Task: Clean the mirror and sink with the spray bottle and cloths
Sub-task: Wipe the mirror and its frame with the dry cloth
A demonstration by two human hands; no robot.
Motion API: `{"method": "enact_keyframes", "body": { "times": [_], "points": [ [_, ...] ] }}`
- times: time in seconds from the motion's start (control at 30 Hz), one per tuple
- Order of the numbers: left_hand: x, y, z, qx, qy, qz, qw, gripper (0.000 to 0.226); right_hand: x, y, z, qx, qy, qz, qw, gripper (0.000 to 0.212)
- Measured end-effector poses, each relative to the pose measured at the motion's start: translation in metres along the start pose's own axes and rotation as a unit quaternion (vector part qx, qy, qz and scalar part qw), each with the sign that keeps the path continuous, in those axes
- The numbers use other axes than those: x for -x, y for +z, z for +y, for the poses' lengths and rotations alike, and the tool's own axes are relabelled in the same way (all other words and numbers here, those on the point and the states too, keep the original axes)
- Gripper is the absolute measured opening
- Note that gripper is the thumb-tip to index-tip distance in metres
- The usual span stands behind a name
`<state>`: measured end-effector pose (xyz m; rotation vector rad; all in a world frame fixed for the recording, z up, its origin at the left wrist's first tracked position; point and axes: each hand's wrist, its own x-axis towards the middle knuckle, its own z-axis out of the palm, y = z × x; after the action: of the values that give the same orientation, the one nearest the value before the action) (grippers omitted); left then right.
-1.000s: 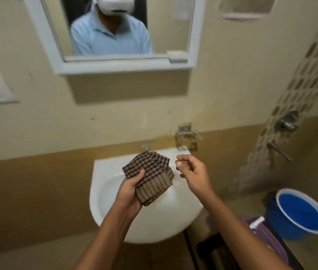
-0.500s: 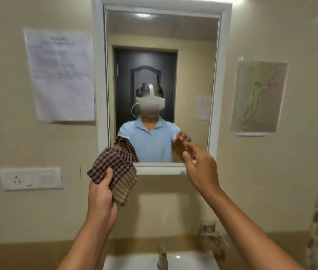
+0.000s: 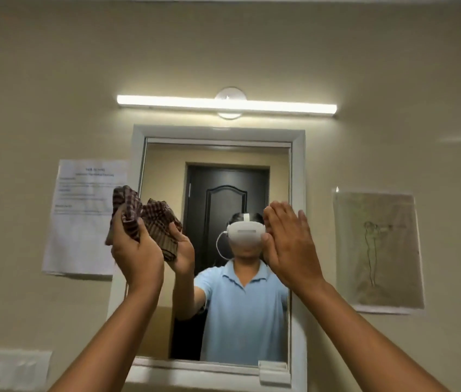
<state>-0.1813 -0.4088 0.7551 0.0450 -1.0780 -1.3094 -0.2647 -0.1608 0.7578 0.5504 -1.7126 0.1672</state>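
A white-framed mirror (image 3: 297,250) hangs on the beige wall straight ahead. My left hand (image 3: 136,250) is raised at the mirror's left edge and grips a bunched brown checked cloth (image 3: 130,207), which touches or nearly touches the glass. My right hand (image 3: 288,244) is held up flat in front of the glass at the middle right, fingers together and extended, holding nothing. The sink and the spray bottle are out of view.
A lit tube light (image 3: 226,104) is mounted above the mirror. A printed paper sheet (image 3: 79,244) is stuck left of the frame, a drawing (image 3: 379,250) to the right. A switch socket plate (image 3: 6,369) sits at the lower left.
The view tilted up from the sink to the mirror and light. Both hands rose: the left lifted the cloth to the mirror's upper left, the right opened flat before the glass.
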Motion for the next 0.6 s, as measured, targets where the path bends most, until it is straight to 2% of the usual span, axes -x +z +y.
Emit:
{"method": "enact_keyframes", "body": {
  "times": [0.2, 0.3, 0.4, 0.6],
  "points": [
    [-0.031, 0.045, 0.007, -0.075, 0.151, -0.014, 0.986, 0.06, -0.039, -0.003, 0.043, 0.011, 0.028, 0.049, 0.998, 0.06],
    [-0.055, 0.067, 0.004, -0.17, 0.213, -0.057, 0.96, 0.079, -0.044, 0.003, 0.05, 0.003, 0.021, 0.045, 0.999, 0.062],
    [-0.065, 0.083, 0.009, -0.258, 0.251, -0.094, 0.928, 0.088, -0.043, 0.01, 0.047, -0.02, 0.022, 0.052, 0.998, 0.064],
    [-0.083, 0.098, 0.004, -0.341, 0.283, -0.141, 0.886, 0.08, -0.044, 0.016, 0.043, -0.054, 0.036, 0.08, 0.995, 0.063]
  ]
}}
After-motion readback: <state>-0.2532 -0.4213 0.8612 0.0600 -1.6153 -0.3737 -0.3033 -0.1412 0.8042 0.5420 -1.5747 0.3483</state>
